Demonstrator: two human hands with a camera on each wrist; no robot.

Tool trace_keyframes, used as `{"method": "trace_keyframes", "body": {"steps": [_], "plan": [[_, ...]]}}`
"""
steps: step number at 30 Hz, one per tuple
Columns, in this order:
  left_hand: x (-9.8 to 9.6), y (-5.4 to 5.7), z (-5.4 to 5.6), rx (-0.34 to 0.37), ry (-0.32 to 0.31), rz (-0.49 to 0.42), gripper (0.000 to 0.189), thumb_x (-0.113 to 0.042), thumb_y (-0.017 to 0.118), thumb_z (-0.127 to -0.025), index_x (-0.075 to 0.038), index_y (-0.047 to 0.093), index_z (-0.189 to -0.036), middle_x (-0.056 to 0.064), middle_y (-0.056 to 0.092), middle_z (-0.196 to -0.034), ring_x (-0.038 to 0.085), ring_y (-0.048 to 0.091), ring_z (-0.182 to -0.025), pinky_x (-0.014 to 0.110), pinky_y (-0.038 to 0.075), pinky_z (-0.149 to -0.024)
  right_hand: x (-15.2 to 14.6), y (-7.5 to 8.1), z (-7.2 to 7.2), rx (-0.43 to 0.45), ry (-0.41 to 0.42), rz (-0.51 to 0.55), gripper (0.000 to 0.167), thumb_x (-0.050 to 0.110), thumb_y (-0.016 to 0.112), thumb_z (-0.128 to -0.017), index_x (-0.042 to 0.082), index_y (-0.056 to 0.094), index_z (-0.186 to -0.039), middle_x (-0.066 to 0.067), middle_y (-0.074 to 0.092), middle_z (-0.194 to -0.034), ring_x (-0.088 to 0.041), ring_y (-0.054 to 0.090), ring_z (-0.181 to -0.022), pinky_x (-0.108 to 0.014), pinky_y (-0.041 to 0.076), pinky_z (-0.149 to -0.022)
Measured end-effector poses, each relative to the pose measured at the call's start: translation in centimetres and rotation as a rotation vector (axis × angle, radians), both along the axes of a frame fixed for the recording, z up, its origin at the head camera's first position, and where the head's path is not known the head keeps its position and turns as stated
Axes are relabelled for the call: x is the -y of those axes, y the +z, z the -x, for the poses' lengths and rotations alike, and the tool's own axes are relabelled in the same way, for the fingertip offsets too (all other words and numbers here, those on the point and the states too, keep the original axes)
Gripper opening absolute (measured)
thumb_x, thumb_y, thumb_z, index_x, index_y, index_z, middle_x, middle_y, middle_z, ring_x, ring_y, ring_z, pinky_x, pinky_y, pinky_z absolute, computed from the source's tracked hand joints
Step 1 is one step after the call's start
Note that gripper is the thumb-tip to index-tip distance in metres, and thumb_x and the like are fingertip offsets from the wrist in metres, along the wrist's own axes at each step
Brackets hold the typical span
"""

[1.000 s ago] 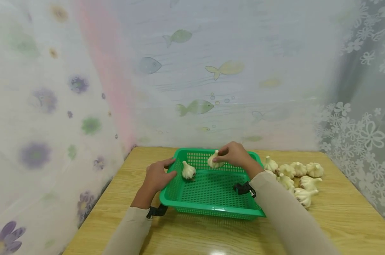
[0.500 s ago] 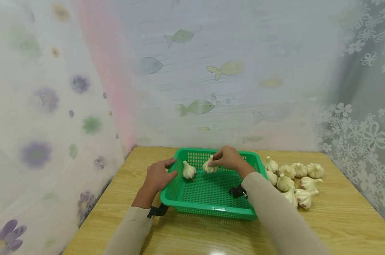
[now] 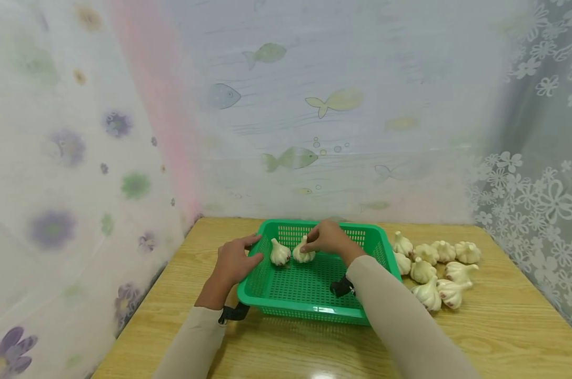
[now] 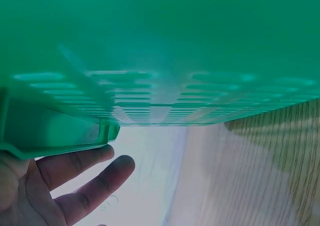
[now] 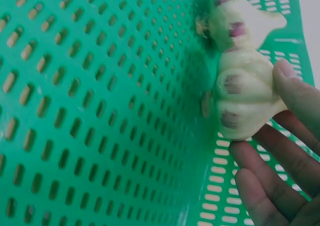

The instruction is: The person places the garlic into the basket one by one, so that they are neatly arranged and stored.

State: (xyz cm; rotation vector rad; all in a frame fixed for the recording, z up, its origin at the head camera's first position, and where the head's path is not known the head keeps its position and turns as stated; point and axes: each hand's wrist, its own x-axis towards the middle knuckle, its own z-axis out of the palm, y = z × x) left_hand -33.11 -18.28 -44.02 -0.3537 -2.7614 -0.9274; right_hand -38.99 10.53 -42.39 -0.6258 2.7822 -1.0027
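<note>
In the head view a green plastic basket (image 3: 314, 309) stands on the table. My right hand (image 3: 330, 239) reaches inside and pinches a garlic bulb (image 3: 303, 253) with its stem up. A second garlic bulb (image 3: 280, 253) sits just left of it, near the left wall. The right wrist view shows my thumb and fingers (image 5: 297, 93) on the held garlic bulb (image 5: 245, 98), which touches or nearly touches the other garlic bulb (image 5: 240, 23). My left hand (image 3: 234, 263) rests on the basket's left rim; its visible fingers (image 4: 95, 188) look nearly straight.
Several garlic bulbs (image 3: 449, 271) lie grouped on the wooden table (image 3: 499, 321), right of the basket. A black wrist strap (image 3: 233, 313) is on the left wrist, and a black device (image 3: 341, 288) on the right. Patterned curtains (image 3: 342, 131) hang behind and along the left.
My right hand has moved left and down with the garlic bulb, bringing it beside the other bulb in the basket. The left hand stays on the rim.
</note>
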Motion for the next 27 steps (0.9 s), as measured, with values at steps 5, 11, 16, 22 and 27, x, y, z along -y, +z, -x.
{"method": "trace_keyframes", "body": {"steps": [5, 11, 16, 22, 27], "plan": [[0.08, 0.03, -0.02, -0.004, -0.002, -0.008, 0.053, -0.027, 0.068, -0.097, -0.019, 0.060, -0.148, 0.002, 0.059, -0.151, 0.029, 0.069, -0.110, 0.069, 0.028, -0.110, 0.84, -0.30, 0.10, 0.007, -0.033, -0.046, 0.017, 0.038, 0.084, -0.086, 0.021, 0.085, -0.087, 0.005, 0.079, -0.089, -0.012, 0.071, -0.083, -0.037, 0.060, -0.077], [0.11, -0.04, -0.06, -0.007, -0.003, -0.012, 0.052, -0.029, 0.068, -0.097, -0.020, 0.061, -0.148, 0.005, 0.066, -0.142, 0.030, 0.069, -0.109, 0.069, 0.028, -0.110, 1.10, -0.34, -0.02, 0.006, -0.068, -0.075, 0.015, 0.040, 0.084, -0.086, 0.024, 0.085, -0.087, 0.006, 0.079, -0.093, -0.013, 0.071, -0.086, -0.040, 0.059, -0.079], [0.01, -0.05, -0.07, -0.016, -0.002, -0.004, 0.052, -0.029, 0.068, -0.096, -0.020, 0.061, -0.147, 0.004, 0.066, -0.142, 0.027, 0.069, -0.101, 0.067, 0.031, -0.107, 0.91, -0.32, 0.20, 0.002, -0.069, -0.115, 0.029, 0.043, 0.081, -0.089, 0.019, 0.080, -0.074, 0.010, 0.065, -0.066, -0.008, 0.051, -0.059, -0.031, 0.045, -0.058], [-0.13, 0.08, -0.05, -0.023, -0.006, -0.001, 0.051, -0.028, 0.068, -0.096, -0.020, 0.062, -0.147, 0.005, 0.067, -0.141, 0.024, 0.068, -0.093, 0.065, 0.032, -0.106, 0.62, -0.30, 0.44, 0.006, -0.056, -0.114, 0.045, 0.044, 0.078, -0.091, 0.010, 0.071, -0.063, 0.006, 0.037, -0.051, -0.012, 0.024, -0.050, -0.030, 0.026, -0.050], [0.05, 0.08, -0.22, -0.014, -0.002, -0.015, 0.052, -0.028, 0.068, -0.096, -0.020, 0.062, -0.147, 0.006, 0.068, -0.140, 0.027, 0.069, -0.103, 0.067, 0.030, -0.107, 0.85, -0.01, 0.04, 0.021, -0.044, -0.120, 0.033, 0.046, 0.077, -0.092, 0.018, 0.082, -0.076, 0.009, 0.062, -0.062, -0.007, 0.044, -0.055, -0.029, 0.040, -0.056]]}}
